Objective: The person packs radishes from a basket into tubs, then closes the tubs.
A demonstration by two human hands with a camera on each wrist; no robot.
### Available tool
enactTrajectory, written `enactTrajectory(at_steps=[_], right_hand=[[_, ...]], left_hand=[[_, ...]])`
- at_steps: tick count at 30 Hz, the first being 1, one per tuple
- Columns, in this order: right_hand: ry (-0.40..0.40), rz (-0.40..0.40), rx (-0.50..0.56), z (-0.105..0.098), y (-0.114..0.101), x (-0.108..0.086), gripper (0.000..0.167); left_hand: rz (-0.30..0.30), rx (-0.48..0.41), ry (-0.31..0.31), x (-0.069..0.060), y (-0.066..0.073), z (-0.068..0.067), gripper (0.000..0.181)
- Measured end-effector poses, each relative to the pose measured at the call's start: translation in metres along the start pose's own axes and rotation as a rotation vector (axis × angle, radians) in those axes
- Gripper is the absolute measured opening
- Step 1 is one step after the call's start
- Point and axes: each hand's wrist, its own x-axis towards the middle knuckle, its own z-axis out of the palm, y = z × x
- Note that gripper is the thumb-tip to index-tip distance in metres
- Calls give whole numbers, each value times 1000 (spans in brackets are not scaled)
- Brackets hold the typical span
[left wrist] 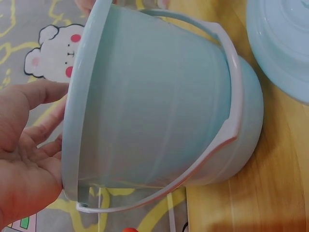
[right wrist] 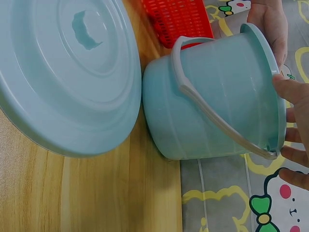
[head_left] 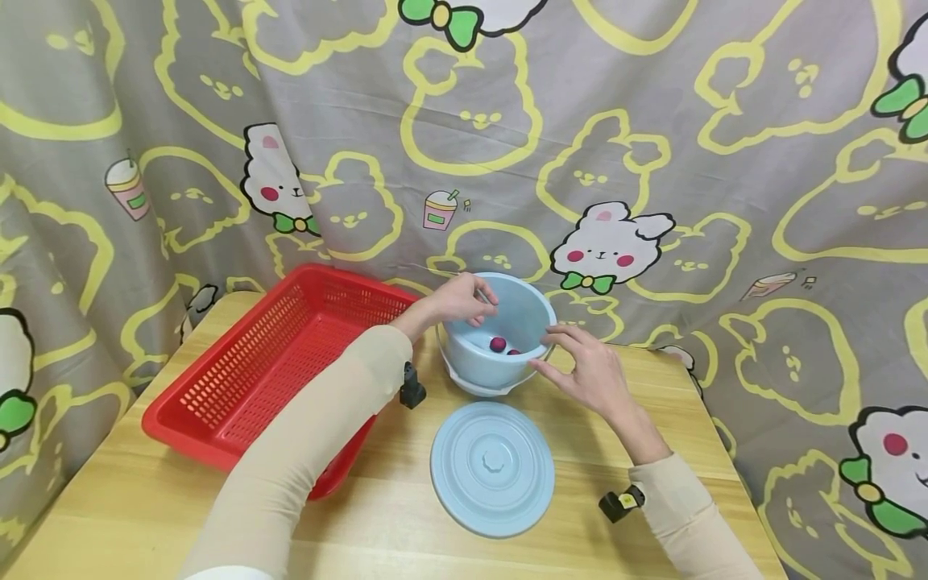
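A light-blue plastic bucket (head_left: 478, 362) stands on the table, its white handle (left wrist: 234, 92) hanging down. Two small dark-red round things (head_left: 497, 345) lie inside; their kind is too small to tell. Over the bucket's mouth is my left hand (head_left: 467, 300), fingers loosely bent, with nothing seen in them. My right hand (head_left: 589, 366) touches the rim on the right with thumb and fingers spread apart; the right wrist view shows its thumb (right wrist: 288, 89) against the rim. A matching blue round lid (head_left: 493, 503) lies flat in front of the bucket.
A red slotted plastic basket (head_left: 290, 346) sits to the left, partly behind my left sleeve. Behind the wooden table (head_left: 391, 515) hangs a grey curtain (head_left: 348, 105) with cartoon prints, close to the bucket. Black wrist devices show on both arms.
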Motion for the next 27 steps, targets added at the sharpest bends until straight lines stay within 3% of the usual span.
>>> enactTrajectory(at_steps=[27], right_hand=[[3, -4, -4, 0, 2, 0, 42]], left_hand=[[34, -1, -8, -7, -2, -4, 23]])
